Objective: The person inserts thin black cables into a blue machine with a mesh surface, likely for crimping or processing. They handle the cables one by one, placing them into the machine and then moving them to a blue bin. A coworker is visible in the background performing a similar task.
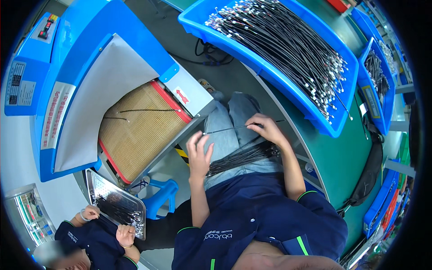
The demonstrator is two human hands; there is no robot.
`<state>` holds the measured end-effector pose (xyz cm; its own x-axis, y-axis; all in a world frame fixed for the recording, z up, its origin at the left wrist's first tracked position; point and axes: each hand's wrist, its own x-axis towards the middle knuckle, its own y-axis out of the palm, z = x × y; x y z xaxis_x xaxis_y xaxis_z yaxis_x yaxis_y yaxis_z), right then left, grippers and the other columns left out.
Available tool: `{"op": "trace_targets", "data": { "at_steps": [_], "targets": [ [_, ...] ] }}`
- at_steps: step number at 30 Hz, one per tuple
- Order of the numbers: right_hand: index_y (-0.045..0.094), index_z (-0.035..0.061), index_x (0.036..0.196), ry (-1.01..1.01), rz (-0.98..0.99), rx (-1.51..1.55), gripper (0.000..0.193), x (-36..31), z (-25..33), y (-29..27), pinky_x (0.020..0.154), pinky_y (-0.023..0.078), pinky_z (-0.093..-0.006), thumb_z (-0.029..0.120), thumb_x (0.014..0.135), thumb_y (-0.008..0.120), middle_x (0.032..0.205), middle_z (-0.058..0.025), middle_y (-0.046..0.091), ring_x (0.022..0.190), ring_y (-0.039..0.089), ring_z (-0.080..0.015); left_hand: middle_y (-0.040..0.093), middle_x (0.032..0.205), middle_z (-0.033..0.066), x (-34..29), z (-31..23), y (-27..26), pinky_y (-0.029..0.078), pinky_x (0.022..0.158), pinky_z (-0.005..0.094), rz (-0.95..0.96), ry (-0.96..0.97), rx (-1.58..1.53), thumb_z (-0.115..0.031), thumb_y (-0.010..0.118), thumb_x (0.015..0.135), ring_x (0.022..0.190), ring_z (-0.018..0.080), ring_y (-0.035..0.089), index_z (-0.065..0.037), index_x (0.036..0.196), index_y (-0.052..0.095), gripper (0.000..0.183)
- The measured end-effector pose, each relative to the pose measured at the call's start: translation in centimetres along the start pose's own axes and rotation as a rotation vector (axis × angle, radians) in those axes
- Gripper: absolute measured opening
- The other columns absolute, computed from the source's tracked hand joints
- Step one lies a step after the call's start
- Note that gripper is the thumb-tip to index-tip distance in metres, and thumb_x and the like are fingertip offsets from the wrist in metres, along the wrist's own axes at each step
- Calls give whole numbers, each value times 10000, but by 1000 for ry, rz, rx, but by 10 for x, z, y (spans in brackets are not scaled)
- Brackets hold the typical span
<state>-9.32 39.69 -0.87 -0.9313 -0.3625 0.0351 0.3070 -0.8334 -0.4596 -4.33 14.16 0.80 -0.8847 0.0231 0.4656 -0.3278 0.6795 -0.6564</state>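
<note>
A thin black cable (225, 129) stretches above my lap, and my right hand (265, 129) pinches it between thumb and fingers. Its left end, with a small pale connector, comes close to the fingertips of my left hand (197, 153). The left fingers are spread apart; whether they touch the connector is hard to see. Across my thighs, below both hands, lies a bundle of black cables (243, 158). To the left, a black cable (150, 110) with a white end rests on the mesh conveyor belt (135, 139), beside a shorter one partly under the machine's cover.
The blue machine (130, 27) with its white curtain stands at left. A large blue bin (335, 128) full of cables sits on the green table (328, 166) at right. At lower left, a co-worker holds a metal tray (96, 180) of cables near a blue stool (164, 193).
</note>
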Motion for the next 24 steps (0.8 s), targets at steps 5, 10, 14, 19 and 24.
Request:
{"op": "trace_targets", "data": {
  "at_steps": [5, 10, 14, 19, 24],
  "targets": [
    [661, 19, 908, -53, 13, -33, 124, 9, 40, -7, 736, 485, -329, 70, 796, 669, 865, -95, 638, 827, 618, -246, 614, 905, 94, 4, 18, -21, 488, 725, 357, 207, -40, 2, -68, 681, 784, 846, 256, 594, -23, 962, 651, 186],
    [679, 44, 900, -230, 4, -109, 141, 16, 54, -6, 678, 503, -316, 62, 761, 688, 849, -65, 633, 781, 623, -221, 627, 827, 87, 7, 8, -28, 492, 690, 350, 116, -59, -66, -69, 691, 768, 789, 244, 602, -24, 900, 671, 141],
    [692, 62, 877, -367, -61, -199, 158, 19, 61, -6, 637, 498, -311, 46, 721, 710, 820, -49, 629, 748, 622, -205, 627, 828, 77, 11, 6, -35, 494, 688, 346, 110, 7, -6, -72, 701, 758, 804, 234, 603, -35, 887, 677, 137],
    [692, 79, 881, -381, -84, -221, 155, 19, 62, -5, 632, 506, -313, 60, 727, 700, 818, -40, 629, 741, 618, -202, 625, 851, 74, 10, 9, -37, 496, 703, 352, 141, 41, -22, -83, 703, 756, 833, 241, 599, -41, 883, 679, 136],
    [690, 74, 883, -379, -74, -229, 152, 18, 63, -5, 621, 509, -310, 58, 731, 697, 815, -40, 633, 731, 625, -201, 628, 866, 77, 8, 12, -39, 497, 716, 354, 190, 60, -4, -91, 709, 755, 844, 245, 600, -37, 906, 671, 165]
  ]
}}
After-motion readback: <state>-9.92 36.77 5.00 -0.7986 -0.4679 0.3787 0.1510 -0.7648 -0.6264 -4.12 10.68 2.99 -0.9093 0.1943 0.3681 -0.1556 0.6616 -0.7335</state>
